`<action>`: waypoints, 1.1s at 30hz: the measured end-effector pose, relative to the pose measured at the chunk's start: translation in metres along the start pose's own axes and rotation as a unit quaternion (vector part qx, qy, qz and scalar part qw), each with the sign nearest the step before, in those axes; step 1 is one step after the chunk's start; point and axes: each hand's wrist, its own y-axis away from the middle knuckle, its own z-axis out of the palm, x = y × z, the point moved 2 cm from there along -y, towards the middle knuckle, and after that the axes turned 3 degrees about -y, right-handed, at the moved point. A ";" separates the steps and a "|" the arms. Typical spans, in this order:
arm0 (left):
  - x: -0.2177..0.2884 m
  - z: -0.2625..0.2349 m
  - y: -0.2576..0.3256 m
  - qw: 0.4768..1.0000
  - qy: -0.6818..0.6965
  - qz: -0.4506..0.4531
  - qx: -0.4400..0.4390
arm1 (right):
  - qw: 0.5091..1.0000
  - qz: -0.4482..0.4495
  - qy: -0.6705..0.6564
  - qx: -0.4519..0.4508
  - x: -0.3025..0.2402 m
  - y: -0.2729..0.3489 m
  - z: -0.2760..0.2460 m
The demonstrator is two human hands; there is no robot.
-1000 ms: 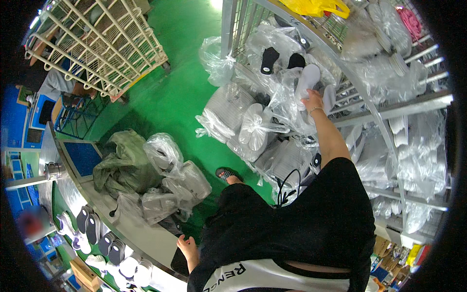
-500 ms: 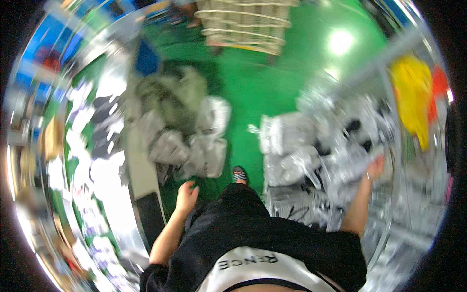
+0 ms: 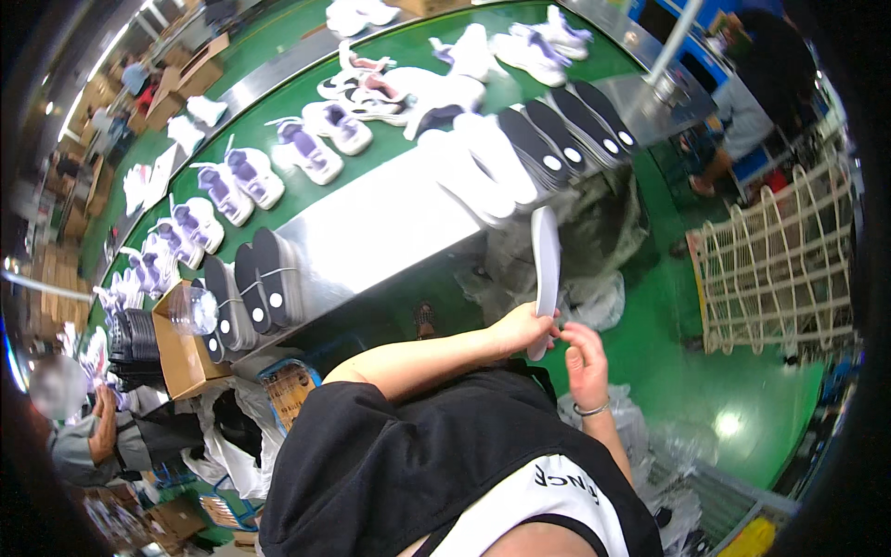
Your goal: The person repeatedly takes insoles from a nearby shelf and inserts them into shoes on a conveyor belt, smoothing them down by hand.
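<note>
My left hand (image 3: 524,331) is closed around the lower part of a white insole (image 3: 546,260), which stands upright, seen nearly edge-on. Whether it is one insole or a thin stack, I cannot tell. Close beside it on the right, my right hand (image 3: 587,371) has its fingers apart near the insole's lower end and grips nothing that I can see. Just beyond, white insoles (image 3: 497,162) lie on the metal ledge (image 3: 348,218) of a bench, with stacks of black insoles (image 3: 534,148) to their right.
White and lilac shoes (image 3: 251,176) line a green conveyor belt (image 3: 394,153) behind the ledge. More black insoles (image 3: 269,274) and an open carton (image 3: 186,348) stand at left, near a co-worker (image 3: 121,436). Plastic bags (image 3: 594,302) lie under the bench; a rope-sided cart (image 3: 775,265) stands right.
My view has swung left to the bench. The left hand, empty before, now holds the white insole. My right hand has left the plastic bags and come next to the left.
</note>
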 end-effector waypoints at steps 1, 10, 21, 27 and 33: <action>0.010 -0.023 0.008 0.999 -0.034 0.031 0.022 | 0.997 0.046 -0.058 0.031 -0.003 -0.019 0.016; 0.066 -0.197 0.069 0.844 -0.472 0.245 0.068 | 0.984 0.052 -0.129 -0.107 -0.037 -0.181 0.198; 0.083 -0.471 0.046 0.653 -0.558 0.055 0.509 | 0.985 0.073 -0.017 -0.153 -0.050 -0.241 0.224; 0.091 -0.398 0.051 0.718 -0.520 0.106 0.450 | 0.975 -0.091 0.101 -0.176 -0.066 -0.277 0.236; 0.063 -0.298 0.064 0.766 -0.491 0.165 0.380 | 0.922 -0.171 0.178 -0.298 -0.082 -0.302 0.243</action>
